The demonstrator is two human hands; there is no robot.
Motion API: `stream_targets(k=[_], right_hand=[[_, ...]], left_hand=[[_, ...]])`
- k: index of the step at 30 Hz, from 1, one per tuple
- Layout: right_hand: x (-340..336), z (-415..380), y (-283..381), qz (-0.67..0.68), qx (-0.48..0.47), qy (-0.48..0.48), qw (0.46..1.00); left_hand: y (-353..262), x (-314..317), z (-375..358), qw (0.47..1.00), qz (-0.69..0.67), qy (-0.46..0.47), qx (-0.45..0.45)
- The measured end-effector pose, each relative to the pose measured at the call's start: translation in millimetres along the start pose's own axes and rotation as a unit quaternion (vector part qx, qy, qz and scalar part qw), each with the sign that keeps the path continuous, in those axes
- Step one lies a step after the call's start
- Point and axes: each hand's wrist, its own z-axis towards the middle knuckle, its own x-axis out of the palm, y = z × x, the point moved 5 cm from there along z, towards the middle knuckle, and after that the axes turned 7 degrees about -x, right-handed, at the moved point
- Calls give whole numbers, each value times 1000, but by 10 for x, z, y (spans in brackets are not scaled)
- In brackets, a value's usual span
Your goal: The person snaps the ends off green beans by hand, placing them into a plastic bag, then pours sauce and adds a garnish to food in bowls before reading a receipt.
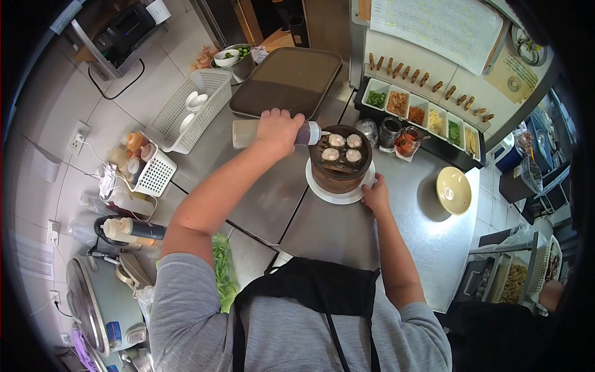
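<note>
My left hand (pixel 279 131) is wrapped round a squeeze bottle (pixel 246 134) tipped on its side, its nozzle pointing right over the rim of a round bamboo steamer (pixel 338 179). Inside the steamer sit several pale dumplings (pixel 354 141). A white plate (pixel 317 191) lies beneath the steamer. At the plate's right edge, my right hand (pixel 376 194) grips the rim with bent fingers. Whether sauce is leaving the nozzle is too small to tell.
A brown tray (pixel 287 80) lies behind the bottle. Topping containers (pixel 416 115) line the back, with sauce jars (pixel 408 144) before them. A yellow bowl (pixel 453 190) stands right. White baskets (pixel 156 176) are at left. Another person's dark-clothed arm (pixel 489 335) shows lower right.
</note>
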Motion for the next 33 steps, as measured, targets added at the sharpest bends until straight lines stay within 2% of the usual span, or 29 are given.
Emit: stream_targets(k=[5,10,12,13,14,16,19,23,26,28,33], right_hand=[[5,18,-48,3,9,10,1000],[-106,4,31,47,49,93,993],[-217,380,-290,-66,-91,24,993],[-255,442,-186,-121,-160,-11,980],[-261,502,-200,-82,-124,19,989],[-376,276,530,-3,-53,79,995],[-267,138,1006,-98,-8,208,973],[-135,369,865,-113,-6,225,968],[-346,304,1085,-37,-2,164,986],[-595,296,1274,-37,-43,111,992],[-1222,207,1447,3,-42,39,998]], left_hand=[[-282,-139,144,999,8,-17,46],[-492,-139,92,996,17,-9,90],[-427,-126,4,996,18,-4,88],[-375,-122,-39,996,18,-1,87],[-309,-113,-75,997,20,12,77],[-163,-104,-148,997,25,38,56],[26,-48,-257,998,-51,20,16],[223,14,-445,991,-127,38,-27],[335,28,-540,985,-164,35,-45],[389,14,-583,981,-184,31,-55],[329,99,-551,987,-144,53,-38]])
